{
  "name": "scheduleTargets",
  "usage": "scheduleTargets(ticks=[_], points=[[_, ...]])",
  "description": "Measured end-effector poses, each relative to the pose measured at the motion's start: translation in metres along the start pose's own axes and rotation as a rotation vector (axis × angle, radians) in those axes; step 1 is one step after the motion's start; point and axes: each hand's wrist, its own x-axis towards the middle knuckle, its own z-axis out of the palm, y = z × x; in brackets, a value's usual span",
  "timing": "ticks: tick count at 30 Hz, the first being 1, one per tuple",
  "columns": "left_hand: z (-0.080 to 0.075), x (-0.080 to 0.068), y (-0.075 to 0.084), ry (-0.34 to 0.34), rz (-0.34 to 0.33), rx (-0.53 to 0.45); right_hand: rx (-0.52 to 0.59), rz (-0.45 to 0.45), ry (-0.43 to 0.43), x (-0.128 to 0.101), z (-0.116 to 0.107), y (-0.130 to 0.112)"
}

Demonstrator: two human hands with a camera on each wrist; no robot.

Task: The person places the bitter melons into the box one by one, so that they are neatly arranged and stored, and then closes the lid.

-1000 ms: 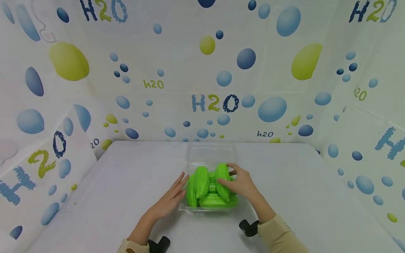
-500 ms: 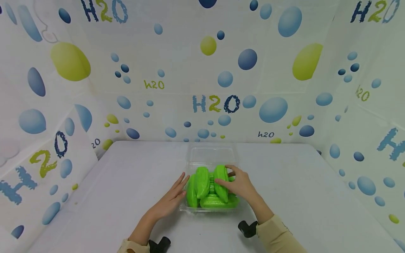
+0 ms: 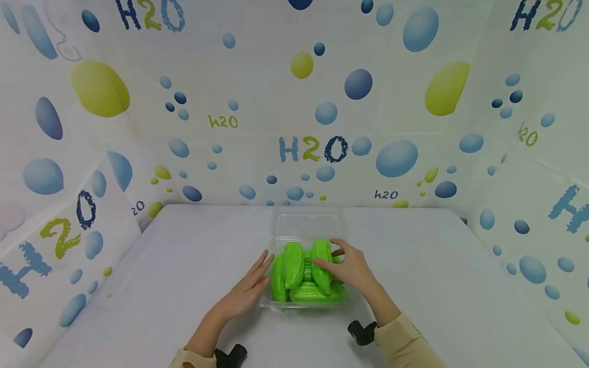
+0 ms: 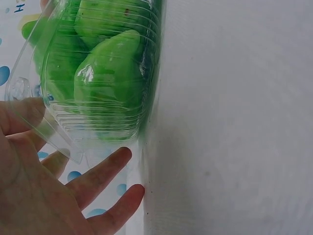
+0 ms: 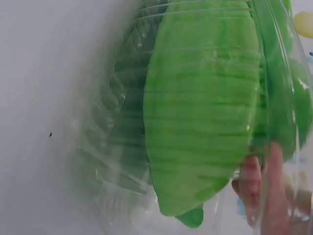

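Observation:
A clear plastic clamshell box (image 3: 267,305) sits on the table with several glossy green fruits in it, elongated with pointed ends. My right hand (image 3: 349,266) pinches the upper right green fruit (image 3: 321,266) between thumb and fingers. That fruit lies on top of the others, beside another upper green fruit (image 3: 293,266). Fingers straight, my left hand (image 3: 246,291) is at the box's left side. In the left wrist view, the left hand (image 4: 44,181) has its fingers spread around the box corner. Through the clear wall, the right wrist view shows one large green fruit (image 5: 200,107).
The box's clear lid (image 3: 308,224) is folded back behind it. A white table (image 3: 414,255) surrounds the box. Walls printed with bubbles and H2O lettering (image 3: 313,150) stand behind and at both sides. Black wrist mounts (image 3: 362,332) hang below both sleeves.
The upper right fruit has shifted slightly left with my right hand's fingers on it, over the last second. My left hand has stayed in place beside the box.

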Motion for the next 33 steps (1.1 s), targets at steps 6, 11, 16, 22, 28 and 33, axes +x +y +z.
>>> scheduleTargets(ticks=[6,11,16,22,28,33], points=[[-0.002,0.0,-0.001,-0.001,-0.002,-0.005,0.031,0.008,-0.003,-0.003,-0.006,-0.001],[-0.007,0.0,0.0,0.029,-0.003,-0.016,-0.018,-0.007,0.017,-0.001,-0.014,0.001],[-0.014,0.004,-0.002,0.083,0.007,-0.023,-0.089,-0.032,0.049,0.003,-0.024,0.005],[-0.025,0.013,-0.007,0.157,0.055,-0.024,-0.076,-0.032,0.035,0.01,-0.037,0.017],[-0.033,0.028,-0.008,0.153,0.042,-0.028,-0.081,-0.048,0.004,0.019,-0.051,0.028],[-0.037,0.045,-0.01,0.119,0.001,-0.039,-0.141,-0.099,0.005,0.034,-0.06,0.036]])
